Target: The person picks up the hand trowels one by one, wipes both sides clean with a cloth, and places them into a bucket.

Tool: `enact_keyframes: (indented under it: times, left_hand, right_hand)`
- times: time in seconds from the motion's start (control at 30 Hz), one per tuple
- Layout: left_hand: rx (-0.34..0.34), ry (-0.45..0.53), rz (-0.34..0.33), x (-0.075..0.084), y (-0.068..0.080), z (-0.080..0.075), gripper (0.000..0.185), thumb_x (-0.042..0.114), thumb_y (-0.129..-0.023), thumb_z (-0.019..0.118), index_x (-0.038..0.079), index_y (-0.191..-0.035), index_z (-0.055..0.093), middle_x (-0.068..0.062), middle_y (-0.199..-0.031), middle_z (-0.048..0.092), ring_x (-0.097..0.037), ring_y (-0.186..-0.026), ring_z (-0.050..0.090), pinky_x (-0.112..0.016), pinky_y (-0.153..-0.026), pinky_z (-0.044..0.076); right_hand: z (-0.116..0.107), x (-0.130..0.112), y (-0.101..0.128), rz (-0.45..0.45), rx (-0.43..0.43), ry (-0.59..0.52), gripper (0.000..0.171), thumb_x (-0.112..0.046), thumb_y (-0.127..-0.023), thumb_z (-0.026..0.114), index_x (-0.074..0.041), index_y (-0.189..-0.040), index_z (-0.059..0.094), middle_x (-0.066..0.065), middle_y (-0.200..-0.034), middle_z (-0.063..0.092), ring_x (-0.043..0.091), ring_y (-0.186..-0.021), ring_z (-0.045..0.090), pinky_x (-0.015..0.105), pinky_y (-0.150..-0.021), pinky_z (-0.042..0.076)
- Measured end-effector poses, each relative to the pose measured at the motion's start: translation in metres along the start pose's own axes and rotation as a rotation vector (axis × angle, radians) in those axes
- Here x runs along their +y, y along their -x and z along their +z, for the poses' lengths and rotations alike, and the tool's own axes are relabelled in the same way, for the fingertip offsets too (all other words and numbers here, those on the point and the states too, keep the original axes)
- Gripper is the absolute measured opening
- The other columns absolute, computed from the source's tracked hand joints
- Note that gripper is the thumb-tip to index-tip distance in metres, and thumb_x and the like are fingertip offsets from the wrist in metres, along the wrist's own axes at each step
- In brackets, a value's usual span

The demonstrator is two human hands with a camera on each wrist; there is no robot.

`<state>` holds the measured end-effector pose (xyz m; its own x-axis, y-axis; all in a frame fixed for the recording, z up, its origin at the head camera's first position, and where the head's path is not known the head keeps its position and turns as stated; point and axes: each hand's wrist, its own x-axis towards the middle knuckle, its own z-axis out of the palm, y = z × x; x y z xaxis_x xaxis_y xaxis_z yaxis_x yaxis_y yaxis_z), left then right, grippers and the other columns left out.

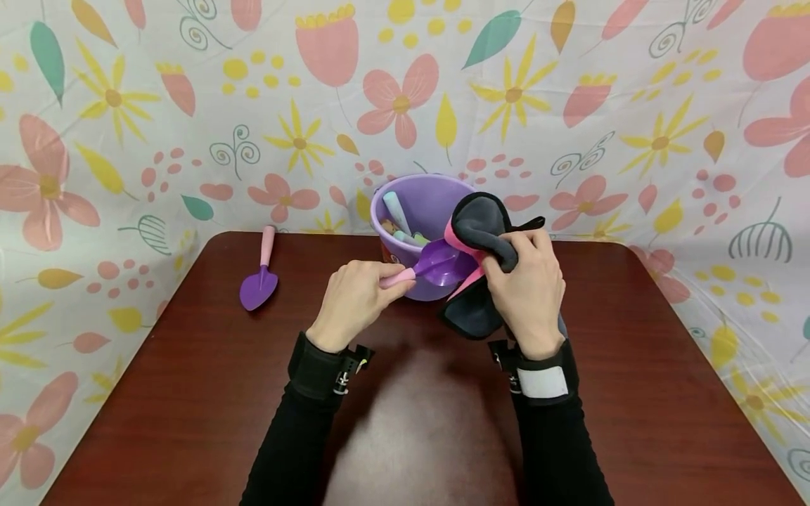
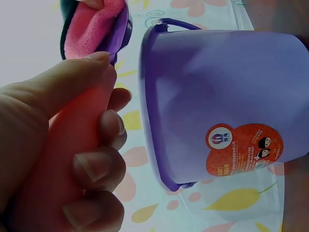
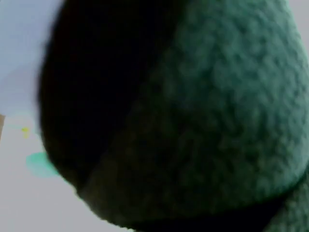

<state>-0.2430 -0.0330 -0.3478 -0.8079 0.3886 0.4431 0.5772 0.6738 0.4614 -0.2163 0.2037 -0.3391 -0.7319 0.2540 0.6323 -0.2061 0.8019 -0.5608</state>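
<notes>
My left hand point(image 1: 356, 302) grips the pink handle of a purple toy shovel point(image 1: 448, 266). The left wrist view shows the thumb along the handle point(image 2: 72, 140) and the fingers curled beneath it. A grey-and-pink plush cloth point(image 1: 482, 223) with black edging is bunched in my right hand point(image 1: 530, 289). Its pink side lies against the shovel's blade, in front of the bucket's right side. Much of the right hand's fingertips is hidden by the cloth. In the right wrist view, the dark fleecy cloth point(image 3: 227, 116) fills most of the picture.
A purple bucket point(image 1: 414, 184) with pale stick-like pieces point(image 1: 396, 211) inside stands at the table's back edge. On the left lies a purple trowel point(image 1: 259, 288) with a pink handle. Behind the brown table point(image 1: 209, 422) hangs a flowered cloth backdrop point(image 1: 215, 105).
</notes>
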Motion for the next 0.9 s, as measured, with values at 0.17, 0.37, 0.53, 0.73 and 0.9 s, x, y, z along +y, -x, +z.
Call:
enact_keyframes:
  times: [0.17,0.37,0.53,0.73,0.9]
  left_hand:
    - [0.021,-0.002,-0.026,0.0,-0.002,0.0,0.031,0.043,-0.088,0.072,0.022,-0.111,0.077,0.004,-0.096,0.073,-0.014,-0.076,0.063,-0.032,-0.056,0.047]
    - [0.045,-0.018,-0.024,0.0,-0.003,0.0,0.026,0.04,-0.089,0.071,0.024,-0.109,0.077,0.005,-0.088,0.072,-0.016,-0.074,0.064,-0.034,-0.054,0.047]
    - [0.063,-0.039,-0.002,0.002,-0.004,0.0,0.018,0.03,-0.09,0.071,0.021,-0.105,0.077,0.005,-0.07,0.061,-0.013,-0.061,0.054,-0.032,-0.049,0.04]
    - [0.092,-0.078,0.028,0.005,-0.003,0.006,0.013,0.028,-0.09,0.072,0.019,-0.099,0.076,0.006,-0.062,0.052,-0.013,-0.056,0.051,-0.031,-0.047,0.039]
    - [0.103,-0.077,0.033,0.006,-0.002,0.008,0.014,0.028,-0.09,0.072,0.019,-0.1,0.076,0.005,-0.065,0.058,-0.015,-0.058,0.055,-0.032,-0.049,0.042]
  right_hand:
    - [-0.006,-0.01,0.004,-0.056,-0.072,0.013,0.019,-0.016,-0.081,0.071,-0.008,-0.098,0.07,0.008,-0.102,0.054,0.029,-0.075,0.055,0.05,-0.06,0.046]
    - [-0.001,-0.023,0.011,-0.119,-0.187,0.053,0.021,-0.017,-0.079,0.073,-0.01,-0.099,0.071,0.005,-0.102,0.056,0.024,-0.075,0.057,0.05,-0.055,0.048]
    - [0.006,-0.029,0.016,-0.161,-0.236,0.071,0.019,-0.02,-0.08,0.072,-0.012,-0.098,0.071,0.004,-0.101,0.056,0.022,-0.077,0.057,0.048,-0.052,0.047]
    - [0.015,-0.032,0.021,-0.166,-0.266,0.083,0.017,-0.02,-0.082,0.072,-0.012,-0.097,0.072,0.005,-0.1,0.056,0.023,-0.078,0.056,0.048,-0.05,0.047]
    - [0.021,-0.03,0.021,-0.155,-0.263,0.082,0.016,-0.019,-0.083,0.072,-0.012,-0.097,0.072,0.005,-0.099,0.056,0.022,-0.08,0.056,0.046,-0.049,0.046]
